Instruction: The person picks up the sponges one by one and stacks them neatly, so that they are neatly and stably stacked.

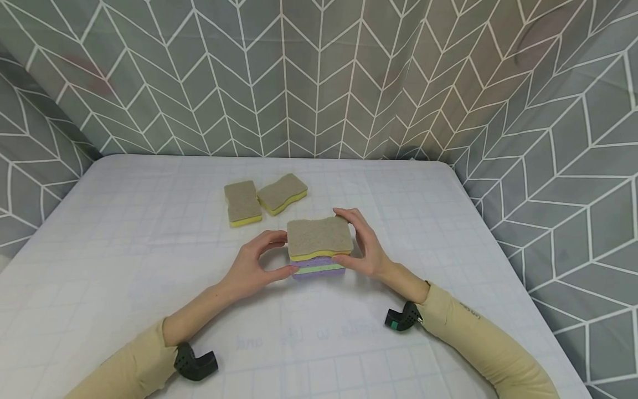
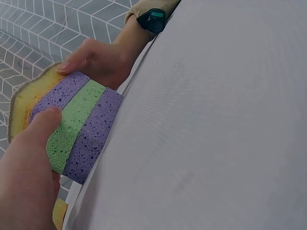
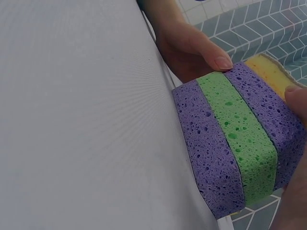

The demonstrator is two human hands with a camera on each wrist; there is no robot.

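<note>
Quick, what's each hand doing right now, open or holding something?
Left hand: closed, holding the purple-and-green sponge stack by its side.
Right hand: closed, holding the yellow sponge on top of that stack.

The table [image 1: 124, 266] has rounded far corners and a pale white cover with faint grid lines and faint, partly illegible lettering toward the near side. Facing it, I see a grey rear hanging [image 1: 299, 83] with white chevron lines and soft vertical folds. Similarly patterned left [image 1: 30, 127] and right panels [image 1: 588, 233] flank the table. The rear hanging's tone warms toward the right.
</note>
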